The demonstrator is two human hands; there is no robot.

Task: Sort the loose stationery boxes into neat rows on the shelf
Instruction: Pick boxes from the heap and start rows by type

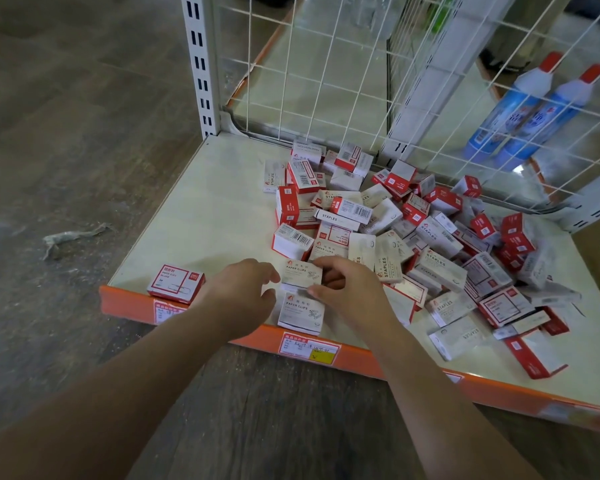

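Observation:
A loose heap of several red-and-white stationery boxes (388, 233), marked STAPLES and PAPER CLIPS, covers the middle and right of the pale shelf (201, 216). My right hand (347, 289) pinches a white PAPER CLIPS box (300, 273) by its right end, just behind a second PAPER CLIPS box (300, 311) lying flat at the front edge. My left hand (238, 294) hovers beside the held box's left end with fingers loosely curled, holding nothing. A red PAPER CLIPS box (175, 282) sits alone at the shelf's front left corner.
The shelf has an orange front lip (361, 358) with price labels. A white wire grid (326, 64) and a slotted upright (201, 64) stand at the back. Two blue bottles with red caps (527, 112) lie behind the grid at right. Wooden floor surrounds the shelf.

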